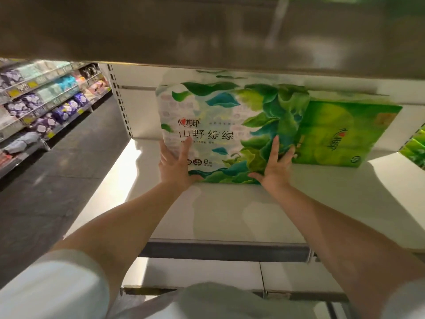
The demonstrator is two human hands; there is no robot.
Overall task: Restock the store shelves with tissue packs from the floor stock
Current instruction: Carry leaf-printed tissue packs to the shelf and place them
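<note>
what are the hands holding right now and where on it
Both hands, left and right, press flat with straight fingers on the front face of the tissue pack, near its lower edge.

Dim, blurry shelf underside [207,26] up top, bright glare on the near-left shelf [128,166], curved edges.

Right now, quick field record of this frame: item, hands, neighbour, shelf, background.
item: tissue pack with leaf print, standing on the shelf
left hand: straight fingers pressed flat on the pack's lower left front
right hand: straight fingers pressed flat on the pack's lower right front
neighbour: green pack right of it, partly hidden behind its right edge
shelf: white, bare in front of the pack
background: aisle shelves at left, stocked with purple and pastel packs
</note>
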